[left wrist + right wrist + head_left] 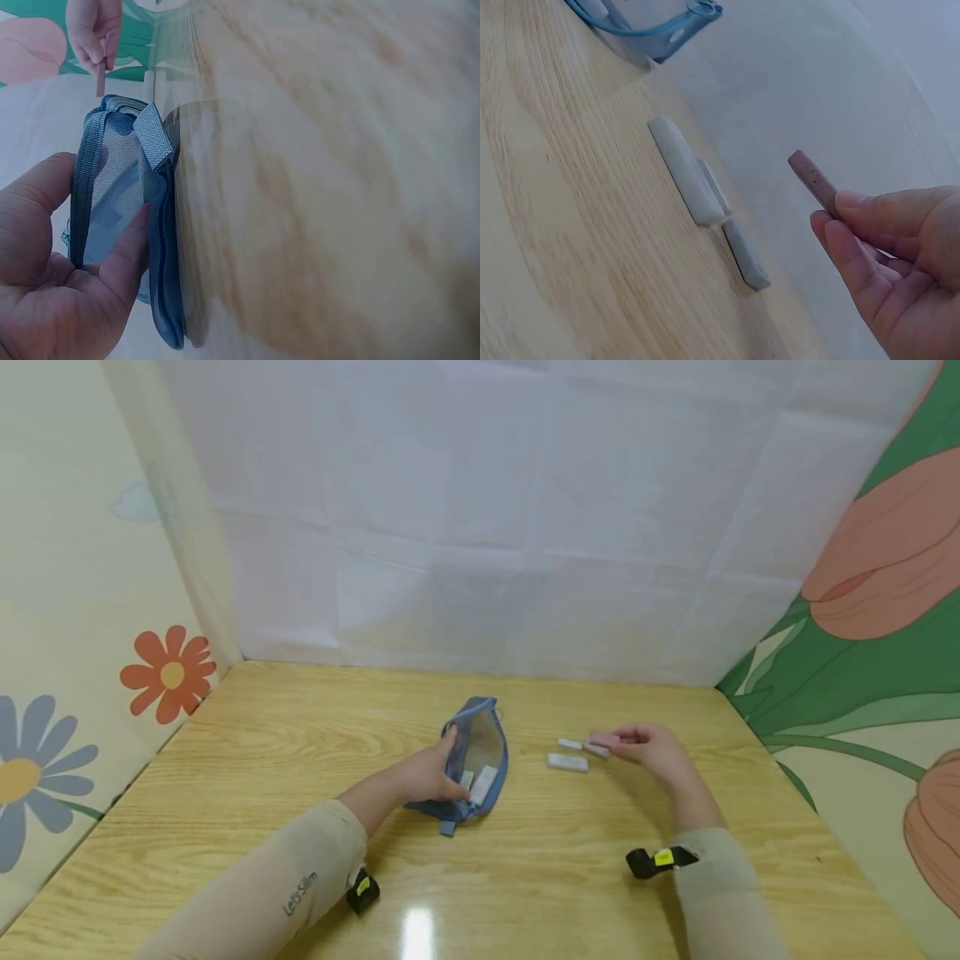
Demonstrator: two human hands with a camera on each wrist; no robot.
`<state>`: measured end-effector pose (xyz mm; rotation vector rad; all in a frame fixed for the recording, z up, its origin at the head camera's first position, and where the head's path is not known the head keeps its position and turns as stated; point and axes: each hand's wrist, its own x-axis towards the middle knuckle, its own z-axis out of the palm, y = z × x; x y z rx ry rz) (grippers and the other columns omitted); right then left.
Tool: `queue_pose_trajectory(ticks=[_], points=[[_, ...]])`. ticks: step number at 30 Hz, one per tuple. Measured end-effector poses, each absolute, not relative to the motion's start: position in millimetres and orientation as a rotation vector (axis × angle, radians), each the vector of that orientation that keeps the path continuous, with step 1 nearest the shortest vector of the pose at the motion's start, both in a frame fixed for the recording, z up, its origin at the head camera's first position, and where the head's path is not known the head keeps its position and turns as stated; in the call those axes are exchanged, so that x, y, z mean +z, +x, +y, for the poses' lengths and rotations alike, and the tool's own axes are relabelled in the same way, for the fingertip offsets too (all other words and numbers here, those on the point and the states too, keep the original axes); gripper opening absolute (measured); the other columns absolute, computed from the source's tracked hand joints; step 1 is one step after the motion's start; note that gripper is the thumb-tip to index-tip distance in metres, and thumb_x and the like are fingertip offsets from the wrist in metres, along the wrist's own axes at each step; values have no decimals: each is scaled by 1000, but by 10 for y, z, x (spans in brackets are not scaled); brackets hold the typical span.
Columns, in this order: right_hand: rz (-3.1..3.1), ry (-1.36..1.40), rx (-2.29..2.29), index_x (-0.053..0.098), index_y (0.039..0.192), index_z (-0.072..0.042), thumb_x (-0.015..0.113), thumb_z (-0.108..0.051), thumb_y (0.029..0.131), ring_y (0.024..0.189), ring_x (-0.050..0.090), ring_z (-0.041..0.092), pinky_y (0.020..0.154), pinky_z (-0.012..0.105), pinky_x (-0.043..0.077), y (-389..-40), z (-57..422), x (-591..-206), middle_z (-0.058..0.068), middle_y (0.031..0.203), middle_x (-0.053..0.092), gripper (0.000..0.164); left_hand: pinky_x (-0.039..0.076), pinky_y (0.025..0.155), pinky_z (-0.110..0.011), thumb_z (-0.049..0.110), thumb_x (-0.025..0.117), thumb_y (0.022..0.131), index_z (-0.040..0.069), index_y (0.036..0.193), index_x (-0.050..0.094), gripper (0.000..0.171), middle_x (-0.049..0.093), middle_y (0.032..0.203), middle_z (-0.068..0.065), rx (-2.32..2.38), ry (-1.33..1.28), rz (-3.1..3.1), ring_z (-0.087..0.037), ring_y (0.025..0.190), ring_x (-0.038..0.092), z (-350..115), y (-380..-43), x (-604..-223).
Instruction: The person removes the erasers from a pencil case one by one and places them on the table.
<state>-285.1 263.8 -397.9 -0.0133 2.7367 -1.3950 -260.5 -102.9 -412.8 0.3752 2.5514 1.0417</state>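
My left hand (431,774) holds the near left side of a blue mesh zip pouch (498,777), with thumb and finger spread along its gaping mouth. Pale blocks (483,783) lie inside the pouch. In the left wrist view the thumb (129,244) lies against the mesh near the rim. A small flat pink bar (815,178) is pinched by one end between the thumb and fingers of my right hand (900,255), raised over the tabletop. Close by lie a larger white block (567,762), a small white block (570,743) and a grey block (596,750).
The wooden table (525,877) meets a white sheet (465,610) at the back. Walls with painted flowers (171,675) stand at both sides. Each wrist wears a black camera mount (651,862).
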Motion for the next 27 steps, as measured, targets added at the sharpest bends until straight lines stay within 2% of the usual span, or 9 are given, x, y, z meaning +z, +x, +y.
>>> queue_pose_trajectory(ticks=[4,12,20,27], points=[[2738,-23,-1364,59,114,0,68,-26,83,99,54,25,85,39,45,-2828,2726,-4012,13,105,61,41,45,80,-32,29,80,70,11,147,-8,118,31,144,-20,1059,366,2529,-20,95,54,-1030,-2607,-4131],[2689,38,-1312,63,110,-3,67,-23,84,95,54,22,81,34,44,-2785,2807,-4134,9,103,62,34,42,88,-35,30,80,70,11,147,-8,118,29,145,-20,1044,365,2542,-23,108,49,-1024,-2611,-4130],[2479,111,-1600,62,103,5,71,-8,78,85,54,17,73,27,47,-2777,2793,-4311,6,93,61,30,43,86,-35,29,80,69,11,147,-6,118,33,142,-22,1058,364,2541,-23,103,51,-1030,-2610,-4128],[2596,73,-1507,64,101,5,73,-14,78,87,53,17,74,25,45,-2796,2782,-4339,7,96,63,31,41,92,-37,30,80,69,9,147,-5,117,31,143,-21,1033,383,2565,-24,110,48,-1029,-2604,-4129]])
